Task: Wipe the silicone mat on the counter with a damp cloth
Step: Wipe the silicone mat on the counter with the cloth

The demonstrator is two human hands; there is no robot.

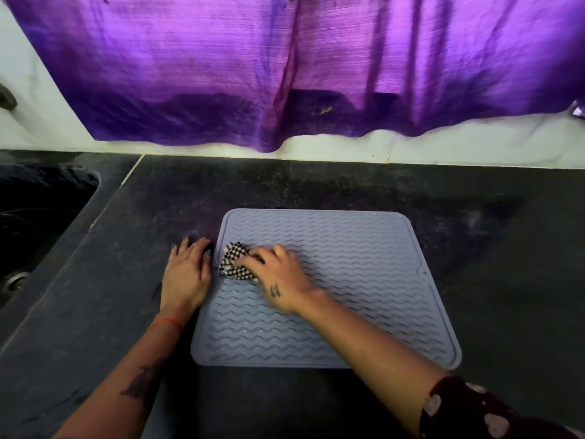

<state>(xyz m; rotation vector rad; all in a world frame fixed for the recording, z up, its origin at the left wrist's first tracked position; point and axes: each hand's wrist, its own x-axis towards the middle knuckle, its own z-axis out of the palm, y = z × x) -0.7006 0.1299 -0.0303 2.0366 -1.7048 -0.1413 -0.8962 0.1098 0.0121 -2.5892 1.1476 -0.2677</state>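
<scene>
- Right now the right hand (281, 277) is pressing a bunched checkered cloth (235, 263) onto the silicone mat (348, 270), its grip curled down over the cloth, fingers on top and blurred as if mid-stroke.
- Relative to that grip, nearly all of the mat is lying to the right and towards the person; the cloth is sitting close to the mat's left edge, about midway along it, so the unwiped span appears to be stretching away rightward and nearward.
- The mat is lying flat on the dark desk (506, 248), roughly square with rounded corners, and slightly skewed to the desk's front edge.
- The left hand (186, 274) is lying flat on the desk just beside the mat's left edge, palm down, fingers spread and holding nothing; it is probably bracing the mat against sliding.
- Being on the cloth, the right hand is the one placed to sweep across.
- Wavy ridges are covering the mat, so the cloth will likely be dragging across grooves.
- Behind, a purple curtain (285, 74) is hanging over a pale wall; a sink (34, 217) is sitting well apart to the left.
</scene>
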